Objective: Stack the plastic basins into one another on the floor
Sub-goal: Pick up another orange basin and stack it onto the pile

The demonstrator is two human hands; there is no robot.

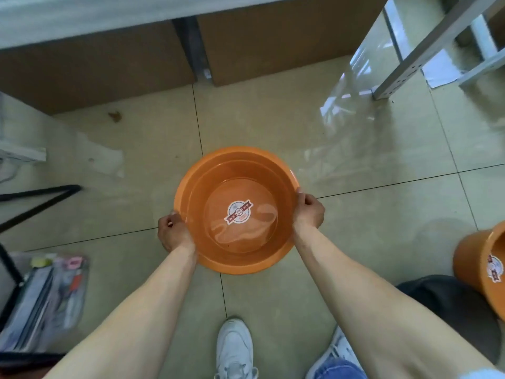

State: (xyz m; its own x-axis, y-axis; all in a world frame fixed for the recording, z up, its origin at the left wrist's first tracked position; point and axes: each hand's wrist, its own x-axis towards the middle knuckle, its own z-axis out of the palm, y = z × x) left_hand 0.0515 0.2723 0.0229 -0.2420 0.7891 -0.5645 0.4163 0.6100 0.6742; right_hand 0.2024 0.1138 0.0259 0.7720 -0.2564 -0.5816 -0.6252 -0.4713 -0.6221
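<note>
A tiled floor [273, 127] fills most of the view, with brown cabinets [95, 64] along the far edge and a metal frame [426, 50] at the upper right. At the centre an orange basin [237, 258] is held over the floor; a second rim is seen just inside its outer rim, so it is judged that one basin is already nested in another, though this cannot be told for certain. A round label [238, 212] lies on the bottom. Whether the basin rests on the tiles or hangs just above them cannot be told. A further orange basin [483, 261] is seen at the right edge, tilted on its side, well apart from the held one.

For the step in hand to be done well, the basin is best kept level and lowered evenly by both sides, so that the rims meet all round and no wall is jammed against another.

Both forearms are stretched forward and down, almost straight. The left hand [175, 231] is closed on the near left of the rim, fingers curled under it. The right hand [308, 210] is clamped on the right of the rim, thumb over the edge and fingers wrapped beneath. White shoes [235, 348] are seen below.
</note>
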